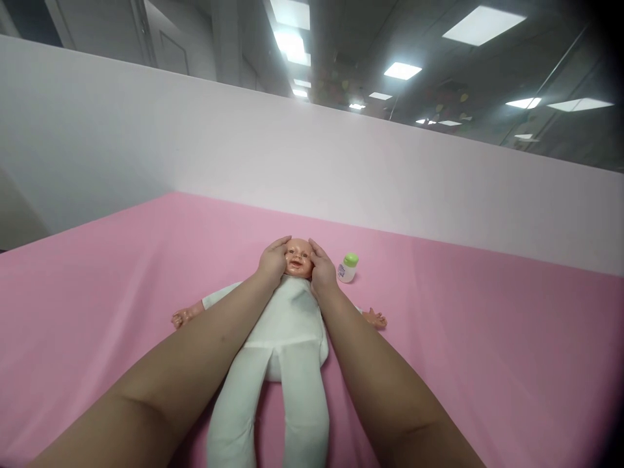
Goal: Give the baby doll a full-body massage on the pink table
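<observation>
A baby doll (pixel 292 318) with a white cloth body lies on its back on a pink sheet (pixel 439 325), its head away from me. My left hand (pixel 273 260) cups one side of the doll's head, and my right hand (pixel 322 265) cups the other. Both palms press against its cheeks and temples, with the fingertips reaching up beside the top of the head. The doll's arms stretch out to either side beneath my forearms. Just right of my right hand stands a small clear bottle (pixel 347 270) with a green cap and a printed label.
A white wall panel (pixel 341 169) runs along the far side of the pink surface, and another closes off the left. Ceiling lights (pixel 483 26) and doors show above and beyond the panel.
</observation>
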### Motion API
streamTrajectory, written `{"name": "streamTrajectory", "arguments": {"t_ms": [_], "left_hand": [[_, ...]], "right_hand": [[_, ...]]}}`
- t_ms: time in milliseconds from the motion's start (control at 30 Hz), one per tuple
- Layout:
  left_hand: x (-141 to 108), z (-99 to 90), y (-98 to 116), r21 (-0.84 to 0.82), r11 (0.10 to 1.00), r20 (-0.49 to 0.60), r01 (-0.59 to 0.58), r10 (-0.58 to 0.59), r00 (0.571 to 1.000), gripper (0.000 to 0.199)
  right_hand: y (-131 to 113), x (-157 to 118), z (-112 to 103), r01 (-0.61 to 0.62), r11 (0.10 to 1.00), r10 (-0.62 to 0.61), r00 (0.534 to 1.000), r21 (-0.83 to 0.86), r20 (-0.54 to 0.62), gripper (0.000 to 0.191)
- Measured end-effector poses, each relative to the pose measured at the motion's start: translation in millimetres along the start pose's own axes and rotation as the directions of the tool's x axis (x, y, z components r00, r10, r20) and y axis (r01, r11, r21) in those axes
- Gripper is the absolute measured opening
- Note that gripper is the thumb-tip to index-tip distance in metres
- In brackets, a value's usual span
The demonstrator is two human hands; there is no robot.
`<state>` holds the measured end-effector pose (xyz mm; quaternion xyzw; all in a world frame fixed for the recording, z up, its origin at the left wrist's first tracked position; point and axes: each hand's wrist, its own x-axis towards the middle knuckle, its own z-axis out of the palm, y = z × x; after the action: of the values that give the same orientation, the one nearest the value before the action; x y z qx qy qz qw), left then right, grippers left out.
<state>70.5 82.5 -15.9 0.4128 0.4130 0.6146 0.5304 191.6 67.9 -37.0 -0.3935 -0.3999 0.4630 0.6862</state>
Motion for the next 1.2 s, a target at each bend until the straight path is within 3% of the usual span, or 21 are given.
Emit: {"name": "streamTrajectory", "arguments": {"t_ms": [133,400,600,833,1033,1200], "left_hand": [[0.0,-1.8,-1.5,-0.029,1.000,0.001,-0.007,0.007,1.000,0.045],[-2.6,-4.0,-4.5,-0.023,0.999,0.052,-0.038,0.040,0.998,0.056],[-2.1,-3.5,-2.9,-0.029,0.999,0.036,-0.031,0.032,0.999,0.059],[-2.1,-3.6,-0.5,-0.081,0.997,0.004,-0.009,0.009,1.000,0.047],[-2.7,-3.1,2.7,-0.098,0.995,-0.011,0.015,-0.016,1.000,0.040],[-3.6,-4.7,2.2,-0.109,0.994,0.014,-0.004,0.005,1.000,0.044]], "right_hand": [[-3.1,-4.0,1.8,-0.026,0.996,0.024,0.999,0.089,0.021,0.060],[-11.5,-13.4,7.1,0.010,0.997,-0.009,1.000,-0.081,0.018,0.062],[-2.5,-4.4,8.2,0.027,0.990,-0.031,0.999,-0.137,-0.028,0.054],[9.7,10.0,5.4,0.020,1.000,-0.020,0.999,0.002,-0.027,0.043],[4.2,8.1,-2.2,-0.073,0.981,0.069,0.997,0.179,0.028,0.043],[6.1,6.2,-2.6,-0.040,0.989,0.032,0.998,0.143,0.056,0.050]]}}
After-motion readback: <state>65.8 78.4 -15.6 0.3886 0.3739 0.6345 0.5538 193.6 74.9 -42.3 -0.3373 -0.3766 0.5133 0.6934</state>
